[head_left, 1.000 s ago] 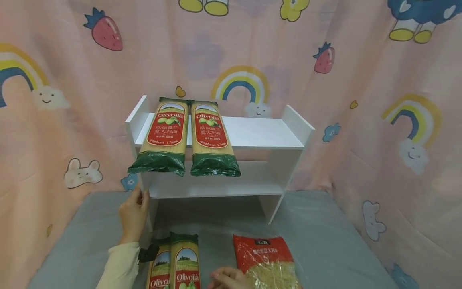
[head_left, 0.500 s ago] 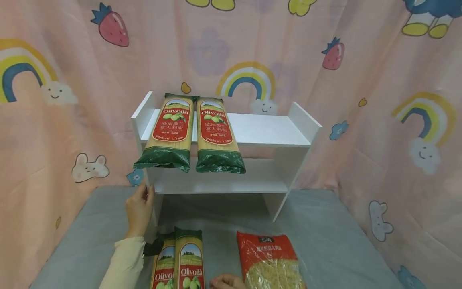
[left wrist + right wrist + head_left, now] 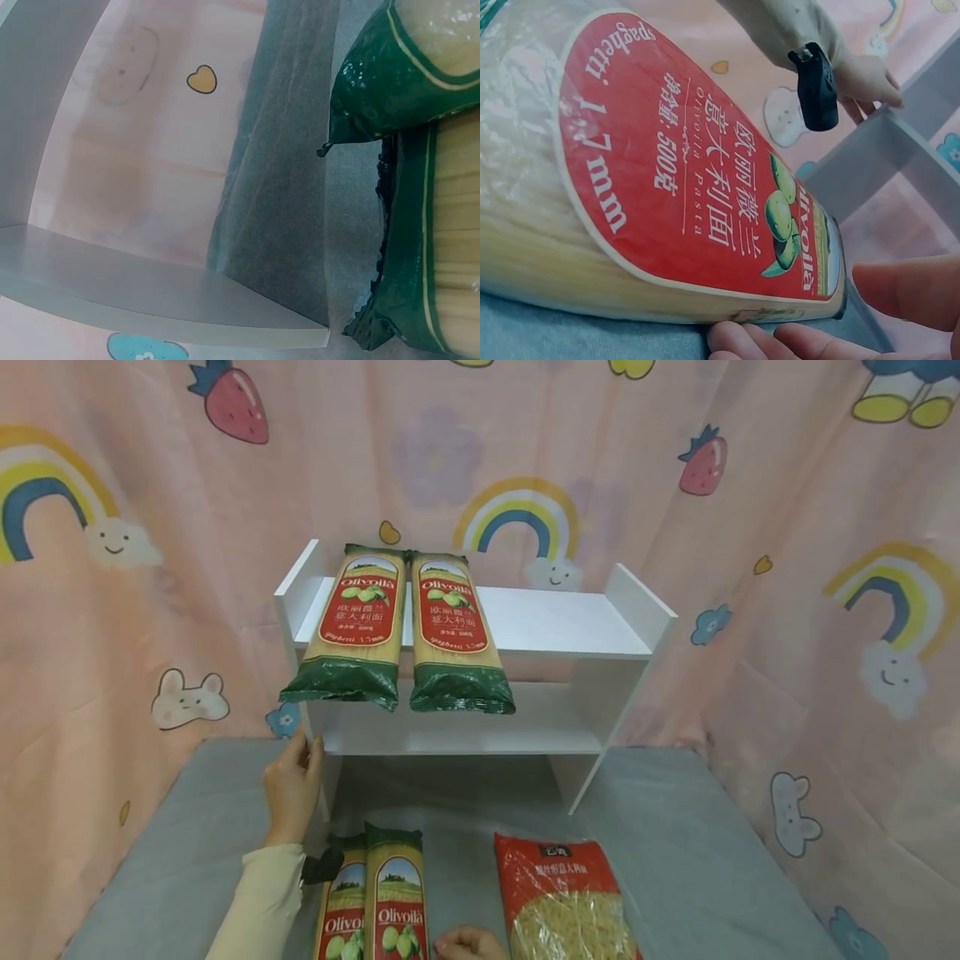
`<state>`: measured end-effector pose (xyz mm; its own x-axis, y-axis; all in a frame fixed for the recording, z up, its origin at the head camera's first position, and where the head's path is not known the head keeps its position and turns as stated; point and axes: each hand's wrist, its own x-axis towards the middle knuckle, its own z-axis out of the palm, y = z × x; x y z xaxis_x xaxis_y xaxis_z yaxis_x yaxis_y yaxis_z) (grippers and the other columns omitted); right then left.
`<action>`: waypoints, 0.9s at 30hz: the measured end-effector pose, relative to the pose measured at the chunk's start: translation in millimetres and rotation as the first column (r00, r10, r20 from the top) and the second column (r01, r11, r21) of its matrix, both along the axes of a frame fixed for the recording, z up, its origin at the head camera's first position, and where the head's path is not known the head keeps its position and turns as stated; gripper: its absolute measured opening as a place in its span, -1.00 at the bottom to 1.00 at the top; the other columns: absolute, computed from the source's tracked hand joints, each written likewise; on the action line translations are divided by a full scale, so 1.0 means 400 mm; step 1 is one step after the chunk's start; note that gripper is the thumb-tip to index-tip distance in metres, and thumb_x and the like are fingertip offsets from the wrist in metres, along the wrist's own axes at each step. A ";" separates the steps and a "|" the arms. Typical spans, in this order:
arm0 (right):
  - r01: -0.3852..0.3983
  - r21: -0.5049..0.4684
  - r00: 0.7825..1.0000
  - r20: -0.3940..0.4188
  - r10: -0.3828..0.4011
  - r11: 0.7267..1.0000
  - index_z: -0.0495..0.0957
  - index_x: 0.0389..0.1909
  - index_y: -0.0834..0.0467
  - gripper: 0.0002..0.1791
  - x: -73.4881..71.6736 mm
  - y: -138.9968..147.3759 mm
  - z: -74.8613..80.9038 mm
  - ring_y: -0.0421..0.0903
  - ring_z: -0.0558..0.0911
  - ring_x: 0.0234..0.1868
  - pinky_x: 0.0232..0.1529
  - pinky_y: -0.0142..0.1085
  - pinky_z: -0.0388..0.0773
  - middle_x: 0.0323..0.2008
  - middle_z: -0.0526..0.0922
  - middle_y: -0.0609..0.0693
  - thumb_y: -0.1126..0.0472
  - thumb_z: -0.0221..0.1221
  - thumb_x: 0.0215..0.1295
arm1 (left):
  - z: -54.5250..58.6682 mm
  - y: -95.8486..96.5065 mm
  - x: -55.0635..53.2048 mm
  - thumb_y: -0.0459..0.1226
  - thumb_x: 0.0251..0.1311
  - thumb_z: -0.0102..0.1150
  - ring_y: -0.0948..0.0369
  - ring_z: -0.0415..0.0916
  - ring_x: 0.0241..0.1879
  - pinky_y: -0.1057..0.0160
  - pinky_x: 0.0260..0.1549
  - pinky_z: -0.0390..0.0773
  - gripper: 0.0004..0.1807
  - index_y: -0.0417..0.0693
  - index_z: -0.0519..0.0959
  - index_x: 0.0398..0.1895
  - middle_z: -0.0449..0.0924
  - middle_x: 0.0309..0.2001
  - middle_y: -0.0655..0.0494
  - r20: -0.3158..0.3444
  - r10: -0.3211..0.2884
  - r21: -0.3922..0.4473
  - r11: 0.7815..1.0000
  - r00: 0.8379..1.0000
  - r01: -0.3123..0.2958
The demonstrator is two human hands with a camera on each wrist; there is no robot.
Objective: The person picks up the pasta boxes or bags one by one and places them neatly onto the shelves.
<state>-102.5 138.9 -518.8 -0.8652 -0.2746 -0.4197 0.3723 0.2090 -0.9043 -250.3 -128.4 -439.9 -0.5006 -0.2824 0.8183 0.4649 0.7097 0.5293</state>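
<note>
My left hand (image 3: 292, 789) grips the left side panel of a white shelf (image 3: 551, 620). Two green-ended spaghetti packs lie on its top board: the left pack (image 3: 352, 627) and the right pack (image 3: 455, 631), both overhanging the front edge. Below, my right hand (image 3: 472, 943) is between a spaghetti pack (image 3: 397, 893) and a red-topped bag of short pasta (image 3: 566, 893). In the right wrist view its fingers (image 3: 735, 341) are beside the near spaghetti pack's edge (image 3: 667, 195), thumb apart, holding nothing. Another spaghetti pack (image 3: 342, 906) lies partly under that one.
A grey cloth (image 3: 690, 843) covers the table. Behind it hangs a pink patterned curtain (image 3: 360, 460). The shelf's lower board (image 3: 465, 739) sits under the overhanging packs. A black wrist camera (image 3: 816, 86) is strapped to the left wrist.
The head view shifts slightly, so everything sits a little higher and further right. The right hand has drawn slightly away from the red bag. The left hand keeps its grip on the shelf.
</note>
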 end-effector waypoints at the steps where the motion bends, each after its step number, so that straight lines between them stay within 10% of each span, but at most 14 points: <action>1: -0.002 0.005 1.000 0.000 0.002 1.000 0.58 -0.26 0.40 -0.69 0.000 -0.001 0.001 -0.15 0.61 -0.43 -0.28 -0.13 0.57 -0.48 0.62 -0.04 0.19 0.06 0.35 | 0.000 0.000 0.000 -0.51 0.13 0.16 -0.03 0.44 -0.71 -0.02 -0.69 0.35 -0.84 -0.35 0.56 -0.20 0.55 -0.64 -0.20 0.002 -0.001 0.003 1.000 1.000 0.001; 27: 0.003 0.185 1.000 -0.012 -0.001 0.983 0.57 -0.22 0.48 -0.67 -0.007 -0.054 0.030 -0.02 0.62 -0.38 -0.28 -0.10 0.56 -0.46 0.62 0.04 0.22 0.20 0.25 | 0.004 0.000 -0.001 -0.52 0.14 0.17 -0.17 0.57 -0.59 -0.14 -0.63 0.47 -0.78 -0.38 0.57 -0.12 0.61 -0.50 -0.32 0.005 -0.010 0.019 1.000 1.000 0.010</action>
<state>-105.4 117.5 -506.9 -0.8708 -0.1912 -0.4529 0.3625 0.3726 -0.8543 -250.9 -128.5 -438.4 -0.5080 -0.2928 0.8100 0.4690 0.6948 0.5453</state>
